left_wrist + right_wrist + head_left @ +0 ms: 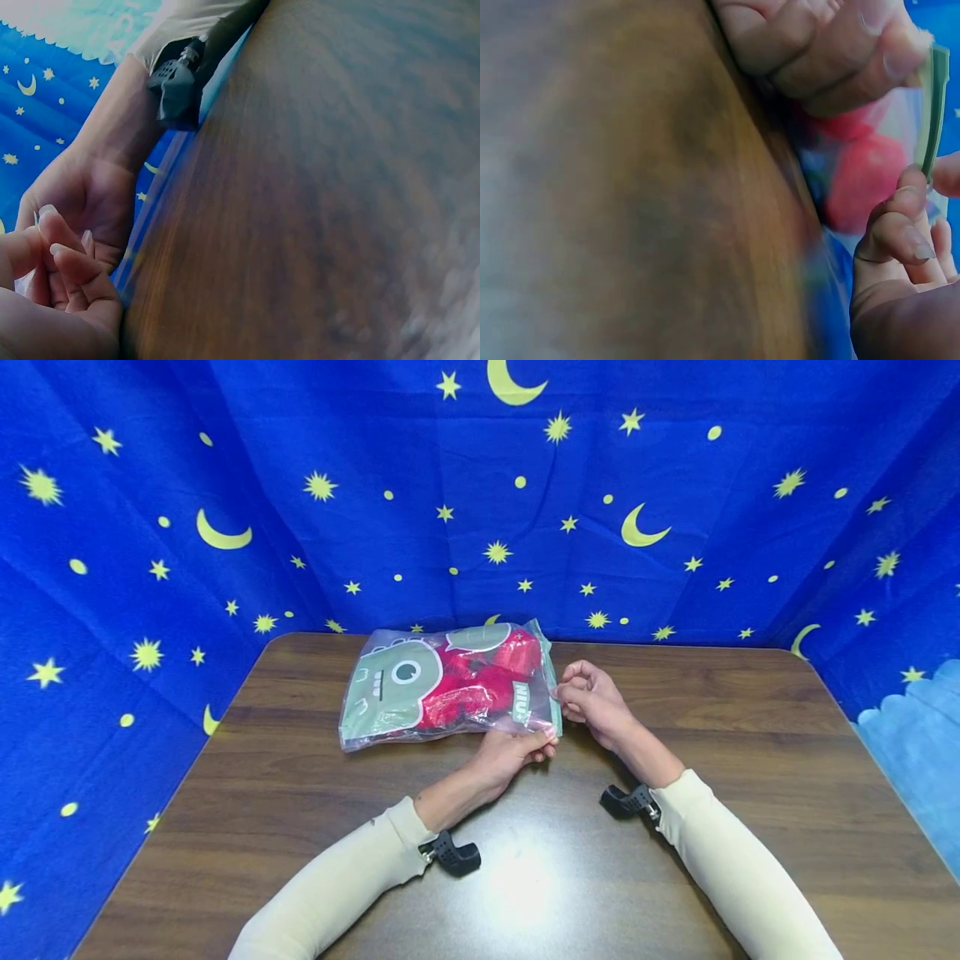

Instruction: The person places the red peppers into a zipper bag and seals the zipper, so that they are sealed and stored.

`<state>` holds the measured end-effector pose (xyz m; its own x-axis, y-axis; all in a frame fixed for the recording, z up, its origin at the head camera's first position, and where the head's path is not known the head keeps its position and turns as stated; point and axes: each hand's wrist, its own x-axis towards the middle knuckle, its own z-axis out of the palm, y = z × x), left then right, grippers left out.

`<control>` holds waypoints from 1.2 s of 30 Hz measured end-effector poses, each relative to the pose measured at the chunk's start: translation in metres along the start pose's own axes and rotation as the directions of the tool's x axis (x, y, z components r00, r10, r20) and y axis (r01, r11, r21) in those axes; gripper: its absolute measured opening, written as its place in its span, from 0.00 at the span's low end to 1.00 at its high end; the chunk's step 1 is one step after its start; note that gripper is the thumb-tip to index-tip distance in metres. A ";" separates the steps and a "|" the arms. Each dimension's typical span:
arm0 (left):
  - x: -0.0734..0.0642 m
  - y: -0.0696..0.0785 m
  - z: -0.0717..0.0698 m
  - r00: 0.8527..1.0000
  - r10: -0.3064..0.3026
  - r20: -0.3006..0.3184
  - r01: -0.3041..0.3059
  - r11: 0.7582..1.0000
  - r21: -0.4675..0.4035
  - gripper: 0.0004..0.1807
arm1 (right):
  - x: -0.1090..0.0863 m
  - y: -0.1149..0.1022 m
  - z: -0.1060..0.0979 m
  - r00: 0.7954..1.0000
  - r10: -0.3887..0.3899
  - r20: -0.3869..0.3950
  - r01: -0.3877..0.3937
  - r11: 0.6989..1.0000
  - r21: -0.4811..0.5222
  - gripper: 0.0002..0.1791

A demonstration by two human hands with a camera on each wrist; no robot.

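Observation:
A clear plastic bag (390, 727) with a printed green one-eyed cartoon creature lies at the back of the table in the head view. Bright red contents (468, 693) show through its film, their kind hidden by creases and print. My left hand (517, 753) pinches the near corner at the bag's right end. Farther along that same end, my right hand (596, 700) holds the edge between thumb and curled finger. In the right wrist view both hands grip the green edge strip (936, 105), the left hand (825, 56) above and the right hand (900, 262) below.
The brown wooden table (300, 827) spreads beneath both arms. Behind it hangs a blue curtain (420, 460) with yellow moons and stars. A black bracket sits at each wrist, the left bracket (456, 855) and the right bracket (624, 802), both near the tabletop.

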<state>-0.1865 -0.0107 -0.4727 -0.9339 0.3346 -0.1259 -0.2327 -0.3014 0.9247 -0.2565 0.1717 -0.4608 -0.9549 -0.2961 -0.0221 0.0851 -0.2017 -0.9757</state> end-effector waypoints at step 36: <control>-0.005 0.001 0.003 0.997 0.001 0.077 -0.012 0.989 0.148 0.12 | 0.057 0.018 -0.017 0.915 -0.233 -0.331 0.236 0.971 -0.033 0.14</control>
<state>-0.1812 -0.0100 -0.4701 -0.9105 0.4020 -0.0973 -0.1787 -0.1702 0.9691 -0.3145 0.1669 -0.4832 -0.9871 0.0849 0.1354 -0.1519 -0.2350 -0.9601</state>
